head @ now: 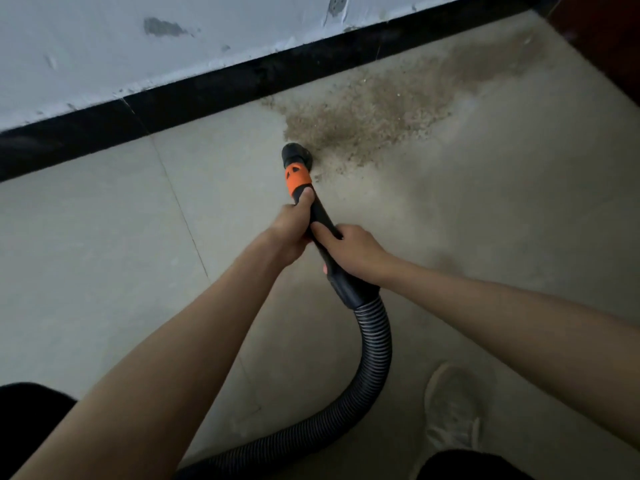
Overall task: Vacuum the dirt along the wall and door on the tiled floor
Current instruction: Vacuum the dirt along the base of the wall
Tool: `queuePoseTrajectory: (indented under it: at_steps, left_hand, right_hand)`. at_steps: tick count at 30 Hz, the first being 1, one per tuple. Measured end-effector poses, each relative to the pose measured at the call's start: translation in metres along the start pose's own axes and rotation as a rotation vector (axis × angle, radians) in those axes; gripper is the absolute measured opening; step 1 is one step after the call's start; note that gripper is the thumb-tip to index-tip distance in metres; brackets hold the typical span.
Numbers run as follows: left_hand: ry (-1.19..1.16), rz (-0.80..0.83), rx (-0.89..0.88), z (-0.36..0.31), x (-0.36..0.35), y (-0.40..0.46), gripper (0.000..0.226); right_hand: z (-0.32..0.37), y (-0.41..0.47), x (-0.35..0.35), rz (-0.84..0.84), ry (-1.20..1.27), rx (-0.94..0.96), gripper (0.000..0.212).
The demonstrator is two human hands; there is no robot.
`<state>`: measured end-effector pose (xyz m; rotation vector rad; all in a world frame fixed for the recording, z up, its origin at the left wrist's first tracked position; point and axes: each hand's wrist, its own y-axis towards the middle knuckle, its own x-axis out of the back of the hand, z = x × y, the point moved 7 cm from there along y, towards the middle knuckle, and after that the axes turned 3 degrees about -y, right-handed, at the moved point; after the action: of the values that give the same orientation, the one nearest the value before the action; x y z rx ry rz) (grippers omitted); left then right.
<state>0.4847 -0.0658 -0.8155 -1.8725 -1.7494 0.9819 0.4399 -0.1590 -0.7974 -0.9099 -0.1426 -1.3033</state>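
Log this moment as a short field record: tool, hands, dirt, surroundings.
tool: vacuum nozzle, black with orange collar, tip at the near edge of the dirt
left hand: grips the wand just behind the collar
right hand: grips the wand further back
hose: ribbed, curves back toward the person
dirt: brown spread along the black baseboard

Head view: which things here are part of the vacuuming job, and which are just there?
Part of the job:
vacuum nozzle
ribbed hose
dirt by the black skirting
left hand and right hand, both gripping the wand
tiled floor

Just there:
pale shoe
scuffed wall
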Motion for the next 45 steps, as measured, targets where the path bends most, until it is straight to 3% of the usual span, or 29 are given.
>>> queuePoseTrajectory:
  at_steps: [5, 10, 14, 18, 22, 28, 32, 36, 39, 45]
  left_hand:
    - [-0.120, -0.137, -0.012, -0.011, -0.009, 0.019, 0.053]
    - [-0.139, -0.233, -0.045, -0.018, -0.008, 0.030, 0.059]
    - [-0.055, -0.328, -0.077, -0.038, -0.008, 0.038, 0.061]
    - [0.139, -0.437, -0.066, -0.059, 0.000, 0.048, 0.056]
    - [0.324, -0.434, -0.022, -0.070, 0.002, 0.054, 0.051]
    - [0.144, -0.444, 0.100, -0.054, 0.004, 0.057, 0.058]
    - [0.179, -0.508, -0.037, -0.051, 0.016, 0.078, 0.056]
    - [-0.002, -0.431, -0.129, -0.051, 0.027, 0.097, 0.047]
    - [-0.200, -0.292, -0.108, -0.036, 0.032, 0.100, 0.043]
    - [-0.407, -0.058, -0.105, -0.030, 0.048, 0.106, 0.040]
  right_hand:
    - [-0.017, 0.023, -0.002, 0.157, 0.192, 0.048, 0.036]
    - [-0.052, 0.023, -0.006, 0.323, 0.476, -0.021, 0.045]
    - [-0.048, 0.041, -0.008, 0.215, 0.370, 0.082, 0.052]
    - [-0.032, 0.057, -0.006, 0.137, 0.389, 0.119, 0.042]
    - [-0.030, 0.071, 0.001, 0.111, 0.348, 0.123, 0.041]
    - [-0.013, 0.085, 0.009, 0.097, 0.213, 0.134, 0.045]
    - [-0.013, 0.096, 0.003, 0.136, 0.208, 0.121, 0.050]
    - [0.002, 0.105, 0.009, 0.141, 0.267, 0.112, 0.045]
    - [0.007, 0.101, 0.005, 0.268, 0.374, 0.078, 0.035]
    - [0.018, 0.101, -0.008, 0.374, 0.412, -0.014, 0.041]
